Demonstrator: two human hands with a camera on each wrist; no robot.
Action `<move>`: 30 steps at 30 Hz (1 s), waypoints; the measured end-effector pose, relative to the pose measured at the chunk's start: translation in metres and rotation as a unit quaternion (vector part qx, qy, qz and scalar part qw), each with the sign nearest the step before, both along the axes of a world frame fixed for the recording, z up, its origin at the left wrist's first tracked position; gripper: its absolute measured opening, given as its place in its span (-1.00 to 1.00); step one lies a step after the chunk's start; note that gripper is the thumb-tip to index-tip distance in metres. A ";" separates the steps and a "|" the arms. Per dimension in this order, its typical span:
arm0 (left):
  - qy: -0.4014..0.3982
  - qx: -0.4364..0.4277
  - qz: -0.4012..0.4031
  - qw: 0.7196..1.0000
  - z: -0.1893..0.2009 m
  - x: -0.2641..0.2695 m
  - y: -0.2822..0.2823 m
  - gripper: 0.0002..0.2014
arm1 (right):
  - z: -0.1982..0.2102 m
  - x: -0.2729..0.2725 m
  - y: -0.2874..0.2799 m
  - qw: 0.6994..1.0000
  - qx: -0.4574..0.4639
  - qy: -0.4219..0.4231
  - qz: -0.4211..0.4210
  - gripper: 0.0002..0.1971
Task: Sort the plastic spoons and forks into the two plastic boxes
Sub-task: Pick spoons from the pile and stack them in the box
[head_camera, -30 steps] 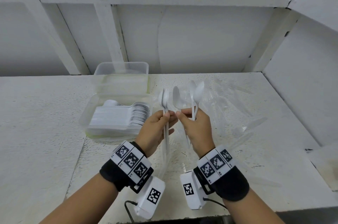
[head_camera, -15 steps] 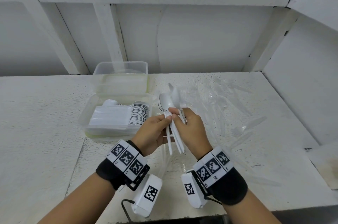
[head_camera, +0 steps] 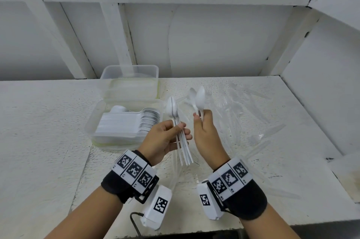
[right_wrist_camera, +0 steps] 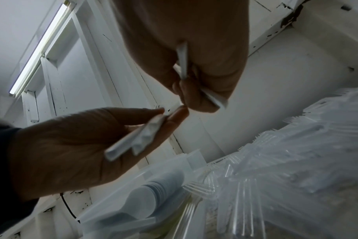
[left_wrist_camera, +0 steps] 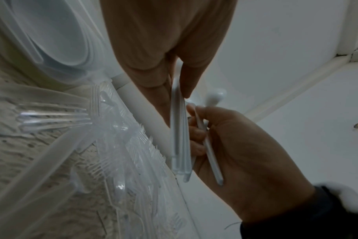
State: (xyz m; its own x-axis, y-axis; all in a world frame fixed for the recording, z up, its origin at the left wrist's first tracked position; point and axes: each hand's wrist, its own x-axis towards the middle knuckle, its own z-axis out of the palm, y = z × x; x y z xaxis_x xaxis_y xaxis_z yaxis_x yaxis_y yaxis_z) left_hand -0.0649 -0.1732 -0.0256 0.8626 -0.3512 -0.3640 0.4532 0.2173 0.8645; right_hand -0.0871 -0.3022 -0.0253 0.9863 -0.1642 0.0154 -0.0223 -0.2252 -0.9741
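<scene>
My left hand (head_camera: pixel 181 128) grips a tight stack of white plastic spoons (head_camera: pixel 173 110) by the handles, bowls up, above the table. The right hand (head_camera: pixel 199 115), a little to the right and apart from it, pinches two more white spoons (head_camera: pixel 199 98) upright. In the left wrist view the stacked spoon handles (left_wrist_camera: pixel 179 129) hang from my left fingers, with the right hand (left_wrist_camera: pixel 245 153) just behind. Left of the hands, the near clear box (head_camera: pixel 91 121) holds a long row of white spoons. The far clear box (head_camera: pixel 129 80) behind it looks empty. Clear plastic forks (head_camera: pixel 233 114) lie scattered right of the hands.
The white table (head_camera: pixel 39 141) ends at a front edge close below my wrists. A white wall and slanted beams stand behind the boxes, and a side wall closes the right. A black cable (head_camera: pixel 134 221) hangs at the front edge.
Half a second ago both hands met on one bundle of spoons. They have now parted: the left keeps the stack, the right has drawn away rightward with two spoons.
</scene>
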 end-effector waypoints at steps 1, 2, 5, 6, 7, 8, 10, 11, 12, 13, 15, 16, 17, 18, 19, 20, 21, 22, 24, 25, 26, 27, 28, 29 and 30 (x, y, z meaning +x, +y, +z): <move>-0.005 0.002 0.001 1.000 0.000 0.000 -0.001 -0.87 | -0.001 0.000 0.000 1.000 -0.017 -0.008 -0.004 -0.94; -0.009 0.003 0.001 1.000 0.000 -0.001 -0.002 -0.88 | -0.004 0.001 0.000 0.999 -0.031 -0.015 -0.011 -0.92; -0.016 0.008 -0.004 1.000 0.000 -0.003 -0.004 -0.88 | -0.013 0.004 0.002 0.998 -0.056 -0.027 -0.028 -0.87; -0.018 0.007 -0.005 1.000 0.000 -0.003 -0.005 -0.87 | -0.015 0.004 0.003 0.997 -0.063 -0.028 -0.033 -0.86; -0.019 0.004 -0.005 1.000 0.000 -0.004 -0.006 -0.86 | -0.016 0.003 0.003 0.997 -0.058 -0.029 -0.036 -0.87; -0.020 0.000 -0.004 1.000 0.000 -0.004 -0.007 -0.85 | -0.015 0.002 0.004 0.998 -0.046 -0.029 -0.039 -0.86; -0.021 -0.004 0.004 1.000 0.001 -0.004 -0.007 -0.85 | -0.014 0.001 0.004 0.998 -0.035 -0.022 -0.045 -0.84; -0.021 -0.003 0.009 1.000 0.001 -0.004 -0.007 -0.86 | -0.014 0.000 0.004 0.998 -0.040 -0.022 -0.048 -0.85; -0.022 -0.002 0.012 1.000 0.001 -0.004 -0.007 -0.86 | -0.014 0.000 0.004 0.997 -0.046 -0.028 -0.050 -0.86; -0.023 0.000 0.013 1.000 0.002 -0.004 -0.007 -0.86 | -0.015 -0.001 0.004 0.997 -0.054 -0.037 -0.051 -0.88; -0.027 0.000 0.009 1.000 0.002 -0.004 -0.006 -0.85 | -0.017 -0.002 0.005 0.993 -0.091 -0.061 -0.051 -0.88; -0.031 0.001 0.005 1.000 0.002 -0.005 -0.006 -0.84 | -0.018 -0.002 0.006 0.990 -0.114 -0.074 -0.048 -0.86; -0.033 0.001 0.002 0.999 0.002 -0.005 -0.006 -0.83 | -0.018 -0.002 0.007 0.986 -0.135 -0.086 -0.046 -0.84; -0.034 0.001 0.000 0.999 0.002 -0.005 -0.006 -0.82 | -0.018 -0.003 0.008 0.982 -0.154 -0.098 -0.045 -0.83; -0.033 0.001 -0.001 0.999 0.003 -0.005 -0.006 -0.81 | -0.018 -0.003 0.009 0.979 -0.171 -0.106 -0.046 -0.83; -0.031 0.000 -0.002 1.000 0.003 -0.005 -0.006 -0.81 | -0.018 -0.003 0.009 0.976 -0.183 -0.111 -0.047 -0.83; -0.029 -0.004 -0.004 1.000 0.003 -0.005 -0.006 -0.81 | -0.017 -0.003 0.008 0.974 -0.188 -0.114 -0.046 -0.83; -0.027 -0.007 -0.007 1.000 0.003 -0.005 -0.006 -0.81 | -0.016 -0.003 0.008 0.976 -0.182 -0.117 -0.042 -0.82; -0.023 -0.012 -0.009 1.000 0.002 -0.005 -0.006 -0.82 | -0.015 -0.004 0.007 0.979 -0.167 -0.114 -0.030 -0.80; -0.021 -0.014 -0.009 1.000 0.002 -0.004 -0.006 -0.81 | -0.014 -0.004 0.007 0.980 -0.167 -0.110 -0.024 -0.79; -0.020 -0.015 -0.009 1.000 0.001 -0.004 -0.006 -0.81 | -0.014 -0.004 0.006 0.980 -0.170 -0.104 -0.017 -0.78; -0.019 -0.017 -0.008 1.000 0.001 -0.004 -0.006 -0.80 | -0.013 -0.004 0.006 0.980 -0.174 -0.102 -0.008 -0.77; -0.017 -0.019 -0.007 1.000 0.001 -0.004 -0.005 -0.80 | -0.013 -0.004 0.006 0.979 -0.179 -0.101 0.001 -0.76; -0.015 -0.023 -0.006 1.000 0.000 -0.004 -0.005 -0.81 | -0.012 -0.005 0.005 0.977 -0.186 -0.101 0.011 -0.74; -0.012 -0.027 -0.003 1.000 0.000 -0.004 -0.004 -0.82 | -0.011 -0.005 0.005 0.975 -0.196 -0.102 0.021 -0.73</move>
